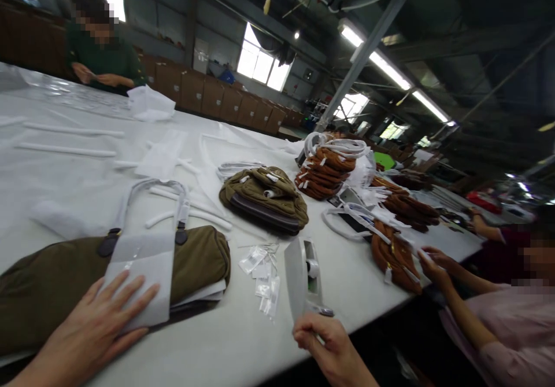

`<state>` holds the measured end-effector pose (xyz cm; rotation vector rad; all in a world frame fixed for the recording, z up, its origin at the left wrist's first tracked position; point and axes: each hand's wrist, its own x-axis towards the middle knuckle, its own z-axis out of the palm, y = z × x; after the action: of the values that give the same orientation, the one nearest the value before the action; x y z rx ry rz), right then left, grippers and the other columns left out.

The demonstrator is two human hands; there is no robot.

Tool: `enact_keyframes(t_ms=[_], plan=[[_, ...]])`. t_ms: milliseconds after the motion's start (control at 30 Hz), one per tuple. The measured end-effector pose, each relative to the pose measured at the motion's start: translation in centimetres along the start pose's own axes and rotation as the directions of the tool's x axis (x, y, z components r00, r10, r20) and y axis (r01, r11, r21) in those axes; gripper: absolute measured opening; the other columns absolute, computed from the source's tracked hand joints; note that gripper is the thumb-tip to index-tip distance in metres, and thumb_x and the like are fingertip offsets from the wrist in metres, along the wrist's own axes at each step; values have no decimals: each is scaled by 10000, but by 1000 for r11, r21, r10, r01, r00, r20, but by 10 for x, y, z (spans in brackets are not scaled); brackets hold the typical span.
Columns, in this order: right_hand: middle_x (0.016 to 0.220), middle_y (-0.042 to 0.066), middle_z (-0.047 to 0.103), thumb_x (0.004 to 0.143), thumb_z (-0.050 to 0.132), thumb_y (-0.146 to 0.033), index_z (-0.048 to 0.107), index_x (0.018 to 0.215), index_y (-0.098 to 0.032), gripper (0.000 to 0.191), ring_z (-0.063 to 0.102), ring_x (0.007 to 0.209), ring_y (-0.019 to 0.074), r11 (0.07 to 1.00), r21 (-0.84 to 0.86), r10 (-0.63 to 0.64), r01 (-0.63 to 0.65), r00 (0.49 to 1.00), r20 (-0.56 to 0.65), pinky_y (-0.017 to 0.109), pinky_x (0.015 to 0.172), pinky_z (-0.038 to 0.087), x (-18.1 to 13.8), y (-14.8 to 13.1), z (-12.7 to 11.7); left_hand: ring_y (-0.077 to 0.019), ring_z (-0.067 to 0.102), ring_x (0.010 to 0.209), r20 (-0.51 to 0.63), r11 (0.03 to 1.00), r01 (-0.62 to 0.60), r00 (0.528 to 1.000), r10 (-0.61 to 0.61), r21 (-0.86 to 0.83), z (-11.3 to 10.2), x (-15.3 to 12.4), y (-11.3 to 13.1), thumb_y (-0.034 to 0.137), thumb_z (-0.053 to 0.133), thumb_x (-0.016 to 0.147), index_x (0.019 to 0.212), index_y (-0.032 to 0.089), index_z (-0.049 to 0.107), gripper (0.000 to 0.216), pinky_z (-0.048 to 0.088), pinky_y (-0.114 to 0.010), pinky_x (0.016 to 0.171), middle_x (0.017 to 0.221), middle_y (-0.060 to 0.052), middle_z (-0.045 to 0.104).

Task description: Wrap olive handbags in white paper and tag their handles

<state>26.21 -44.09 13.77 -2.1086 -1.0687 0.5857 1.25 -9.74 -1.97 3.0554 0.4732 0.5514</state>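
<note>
Already white paper (139, 271) wraps the olive handbag (202, 260), pinned by the spread left hand (93, 329); the right hand (323, 341) clasps the tape dispenser (310, 271), with no tape on yet.

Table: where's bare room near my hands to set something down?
Bare table runs along the near edge, between the olive bag under your left hand and your right hand holding the tape dispenser. Another patch lies right of the dispenser, before the brown strap pile. Crowded: small packets, foam strips.
</note>
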Motion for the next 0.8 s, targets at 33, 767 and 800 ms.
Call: enact_keyframes(t_ms=[33, 767, 800], plan=[[679, 2, 603, 904, 528, -379, 636, 729, -189, 280, 547, 656, 126, 997, -9, -74, 75, 993, 94, 220, 646, 419, 18, -17, -2, -318, 431, 1287, 23, 999, -29, 999, 29, 15, 0, 0, -1, 521, 553, 838, 1344, 454, 427, 525, 291, -505, 1064, 1310, 5, 584], [832, 19, 742, 741, 712, -226, 734, 843, -235, 105, 663, 742, 184, 272, -332, -92, 903, 368, 925, 237, 553, 358, 326, -157, 191, -461, 499, 1193, 186, 986, -146, 974, 129, 78, -9, 22, -9, 539, 608, 809, 1421, 350, 318, 703, 495, -663, 861, 1324, -108, 564], [831, 38, 742, 735, 724, -259, 735, 854, -228, 124, 666, 746, 200, 264, -340, -98, 903, 375, 922, 247, 568, 373, 329, -154, 194, -447, 513, 1182, 162, 981, -159, 977, 139, 114, -7, 21, -10, 510, 591, 831, 1424, 352, 313, 674, 508, -643, 854, 1320, -97, 567]])
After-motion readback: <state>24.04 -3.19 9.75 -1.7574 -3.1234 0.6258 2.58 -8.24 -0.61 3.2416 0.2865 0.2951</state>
